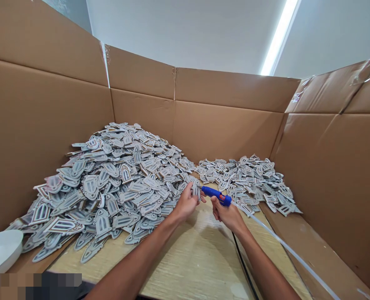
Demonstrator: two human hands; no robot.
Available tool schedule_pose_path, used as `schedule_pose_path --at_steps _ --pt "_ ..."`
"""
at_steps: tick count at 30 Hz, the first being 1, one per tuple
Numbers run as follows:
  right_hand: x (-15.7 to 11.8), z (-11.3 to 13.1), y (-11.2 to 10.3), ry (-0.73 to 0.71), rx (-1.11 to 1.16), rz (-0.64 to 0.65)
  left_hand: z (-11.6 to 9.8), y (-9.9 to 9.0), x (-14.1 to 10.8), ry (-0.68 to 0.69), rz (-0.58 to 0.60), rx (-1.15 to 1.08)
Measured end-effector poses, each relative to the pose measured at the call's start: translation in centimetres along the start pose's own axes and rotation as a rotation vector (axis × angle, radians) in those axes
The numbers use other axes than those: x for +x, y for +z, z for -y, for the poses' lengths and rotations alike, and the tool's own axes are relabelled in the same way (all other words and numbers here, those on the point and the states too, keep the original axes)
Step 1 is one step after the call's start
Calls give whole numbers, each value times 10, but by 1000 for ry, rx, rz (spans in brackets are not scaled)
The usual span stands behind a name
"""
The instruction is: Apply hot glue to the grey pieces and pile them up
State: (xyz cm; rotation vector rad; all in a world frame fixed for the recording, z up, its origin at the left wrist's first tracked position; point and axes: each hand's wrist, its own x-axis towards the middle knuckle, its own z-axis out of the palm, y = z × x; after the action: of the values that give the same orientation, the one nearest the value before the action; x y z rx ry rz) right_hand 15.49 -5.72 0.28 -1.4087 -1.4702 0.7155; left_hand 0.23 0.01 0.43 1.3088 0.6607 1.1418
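My left hand (187, 201) pinches a small grey window-shaped piece (196, 188) near the middle of the view. Just to its right, my right hand (227, 211) is wrapped round the handle of a blue glue gun (216, 195). The gun's tip points left, close to the held piece; whether they touch is too small to tell. A long translucent glue stick (285, 243) runs from the back of the gun to the lower right. A large heap of similar grey and white pieces (110, 183) rises on the left, and a smaller pile (247, 179) lies behind the gun.
Tall cardboard walls (228, 129) surround the pale wooden table (185, 262) at the left, back and right. A white bowl (3, 250) stands at the lower left edge. A black cord (243, 264) hangs below my right hand across the table.
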Motion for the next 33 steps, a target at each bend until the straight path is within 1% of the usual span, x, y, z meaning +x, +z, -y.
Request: schedule_pose_path --at_steps 3,5,7,9,11,13,15,17,19,20,21,22,23,25,27,28,30,33 --pt "0 0 1 -9 -22 -8 0 -1 -3 85 -9 97" --pt "-1 2 4 -17 6 -3 -2 -1 -6 136 -34 199" --pt "-4 7 7 -46 34 7 -3 -2 -9 144 -83 296" --pt "-9 11 13 -108 12 18 -3 -3 -12 136 -123 365" --pt "-13 13 19 -179 -58 17 -2 -4 -14 142 -108 410" --pt "-15 14 23 -229 -123 -3 1 -4 -15 154 -55 437" --pt "-15 12 24 -237 -159 -88 5 -3 -16 176 -32 431" --pt "-12 11 19 -233 -184 -242 10 -2 -15 181 -40 375" --pt "-8 9 9 -242 -232 -396 14 -2 -12 165 -57 314" --pt "-7 9 3 -251 -258 -431 15 -3 -11 147 -66 307" --pt "-5 9 -2 -259 -275 -436 15 -5 -9 132 -78 322" --pt "-4 8 -7 -257 -277 -414 15 -8 -7 126 -98 355" --pt "-3 8 -11 -241 -256 -363 13 -11 -4 128 -126 396" --pt "-1 9 -16 -173 -154 -227 10 -17 1 139 -183 453" --pt "0 11 -16 -91 -28 -102 8 -21 6 152 -213 447" --pt "0 12 -15 -59 22 -53 7 -22 9 157 -215 431" --pt "0 13 -13 -21 75 5 6 -22 12 162 -197 394" --pt "0 11 -12 -13 90 29 5 -20 12 141 -141 320"
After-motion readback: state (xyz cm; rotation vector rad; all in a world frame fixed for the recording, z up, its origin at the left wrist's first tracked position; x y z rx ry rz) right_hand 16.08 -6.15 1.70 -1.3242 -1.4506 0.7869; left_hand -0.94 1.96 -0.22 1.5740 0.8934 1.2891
